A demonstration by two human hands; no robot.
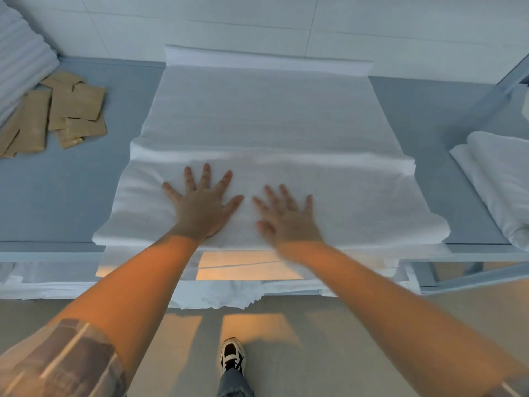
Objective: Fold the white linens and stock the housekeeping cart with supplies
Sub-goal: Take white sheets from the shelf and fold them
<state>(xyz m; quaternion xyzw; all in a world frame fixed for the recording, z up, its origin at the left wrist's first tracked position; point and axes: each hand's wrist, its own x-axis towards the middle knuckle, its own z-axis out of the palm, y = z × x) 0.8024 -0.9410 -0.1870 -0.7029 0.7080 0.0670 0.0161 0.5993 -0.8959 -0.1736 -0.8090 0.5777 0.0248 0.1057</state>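
Wide white woven linen sheet (pixel 257 133) lies flat across the blue-grey counter (pixel 57 196), centre of view, folded over at the near end into a thicker soft band, far edge rolled against the pale tiled wall (pixel 200 21). Both hands spread flat, fingers straight, pressing the near fold: left hand (pixel 201 203) sharp, right hand (pixel 286 217) motion-blurred. Tan flat paper packets (pixel 57 113) piled loosely on the counter far left, beside a ribbed white folded stack (pixel 20 53). Rolled white cloth bundle (pixel 498 184) on the counter's right edge. More white fabric (pixel 217 296) hangs below the counter front. Black-and-white sneaker (pixel 232 355) on the floor.
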